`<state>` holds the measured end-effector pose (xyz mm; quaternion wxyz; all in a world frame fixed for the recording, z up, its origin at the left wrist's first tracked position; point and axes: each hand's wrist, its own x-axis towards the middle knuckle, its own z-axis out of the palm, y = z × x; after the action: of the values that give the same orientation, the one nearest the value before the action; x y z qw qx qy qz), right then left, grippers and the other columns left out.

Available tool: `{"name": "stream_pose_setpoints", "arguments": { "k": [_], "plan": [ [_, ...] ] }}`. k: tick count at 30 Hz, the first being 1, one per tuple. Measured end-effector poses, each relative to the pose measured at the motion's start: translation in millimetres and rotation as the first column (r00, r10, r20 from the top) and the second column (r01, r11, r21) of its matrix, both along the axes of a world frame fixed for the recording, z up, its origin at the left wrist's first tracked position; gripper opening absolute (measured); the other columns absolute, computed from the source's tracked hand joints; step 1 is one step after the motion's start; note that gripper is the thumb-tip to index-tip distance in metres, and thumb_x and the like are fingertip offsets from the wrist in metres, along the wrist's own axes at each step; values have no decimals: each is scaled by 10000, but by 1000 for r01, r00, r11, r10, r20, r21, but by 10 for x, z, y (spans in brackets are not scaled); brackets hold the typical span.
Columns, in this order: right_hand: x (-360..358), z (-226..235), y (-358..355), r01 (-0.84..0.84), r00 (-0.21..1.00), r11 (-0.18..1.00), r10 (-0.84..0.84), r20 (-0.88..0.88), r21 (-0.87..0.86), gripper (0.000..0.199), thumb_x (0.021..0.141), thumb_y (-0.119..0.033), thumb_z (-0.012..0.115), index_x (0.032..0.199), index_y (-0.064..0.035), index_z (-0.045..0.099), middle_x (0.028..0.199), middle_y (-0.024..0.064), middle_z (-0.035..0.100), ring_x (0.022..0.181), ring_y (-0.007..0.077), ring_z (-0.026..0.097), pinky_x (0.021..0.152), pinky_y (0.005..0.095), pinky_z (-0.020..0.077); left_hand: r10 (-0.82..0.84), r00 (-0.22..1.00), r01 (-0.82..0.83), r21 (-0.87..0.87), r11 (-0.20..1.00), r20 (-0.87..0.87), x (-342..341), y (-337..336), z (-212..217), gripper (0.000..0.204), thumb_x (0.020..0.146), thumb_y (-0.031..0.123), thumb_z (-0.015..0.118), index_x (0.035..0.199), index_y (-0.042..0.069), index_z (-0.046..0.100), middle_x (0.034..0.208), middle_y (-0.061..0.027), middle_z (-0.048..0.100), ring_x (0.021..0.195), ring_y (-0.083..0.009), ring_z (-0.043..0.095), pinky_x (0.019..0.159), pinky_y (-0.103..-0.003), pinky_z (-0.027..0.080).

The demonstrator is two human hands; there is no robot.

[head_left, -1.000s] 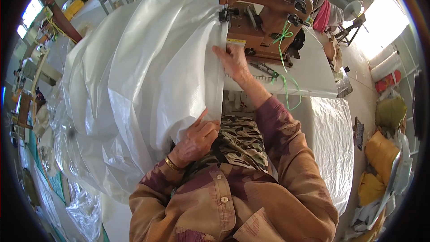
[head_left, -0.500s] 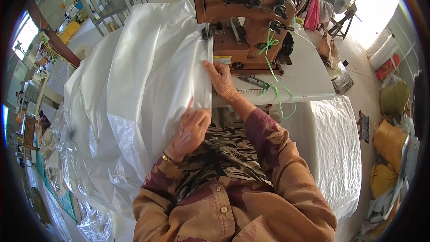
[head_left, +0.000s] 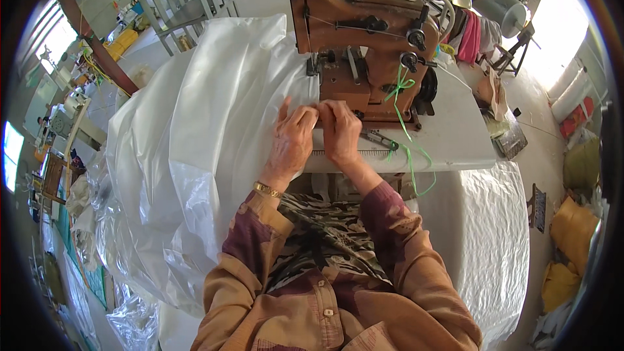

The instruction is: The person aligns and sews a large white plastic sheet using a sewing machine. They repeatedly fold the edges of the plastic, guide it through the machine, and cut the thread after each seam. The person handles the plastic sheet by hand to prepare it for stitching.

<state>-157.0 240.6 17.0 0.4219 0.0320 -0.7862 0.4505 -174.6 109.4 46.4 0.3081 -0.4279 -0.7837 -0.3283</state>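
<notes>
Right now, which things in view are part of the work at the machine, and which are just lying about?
In the work:
left hand and right hand, both pressed on the edge of the clear plastic sheet
brown sewing machine
white machine table

Lying about:
green cord
pink cloth
yellow sacks
white woven sheet

Translucent white plastic sheet [head_left: 195, 143] drapes crumpled across the table's left edge.
</notes>
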Motion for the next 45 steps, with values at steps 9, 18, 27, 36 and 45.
{"name": "stream_pose_setpoints", "arguments": {
  "k": [9,18,27,36,45],
  "plan": [
    [-240,103,401,69,978,752,80,-195,656,334,792,-131,687,1117,-100,620,1236,14,619,1213,222,534,1076,498,356,91,996,-93,171,981,17,-12,153,-61,141,864,-14,589,996,20,625,968,-85,613,918,-298,611,985,-473,437],
    [-290,61,456,79,938,768,158,-307,635,245,749,-137,711,988,-105,671,1205,-3,660,1104,203,592,933,420,435,342,939,-343,44,938,33,252,149,-120,150,810,28,670,954,60,641,915,-63,589,838,-280,592,739,-401,433],
    [-317,18,459,82,940,768,153,-306,635,239,745,-143,716,978,-130,664,1198,-10,657,1101,208,586,923,419,438,365,931,-364,80,928,2,524,-9,-369,165,862,-7,608,1016,52,589,904,-111,624,832,-312,618,757,-418,454],
    [-299,16,477,81,943,785,139,-302,615,225,754,-168,714,972,-118,687,1190,-3,666,1099,208,595,928,417,434,169,960,-232,298,926,224,338,66,-285,268,866,-14,605,1123,39,554,815,-120,578,672,-314,590,598,-384,477],
    [-319,-12,459,69,942,803,144,-304,592,211,753,-161,716,958,-116,690,1193,0,666,1113,196,592,948,406,428,246,969,-247,-44,968,-19,230,-27,-263,365,807,42,722,1149,57,597,862,-102,591,732,-303,638,622,-405,505]
  ]
}}
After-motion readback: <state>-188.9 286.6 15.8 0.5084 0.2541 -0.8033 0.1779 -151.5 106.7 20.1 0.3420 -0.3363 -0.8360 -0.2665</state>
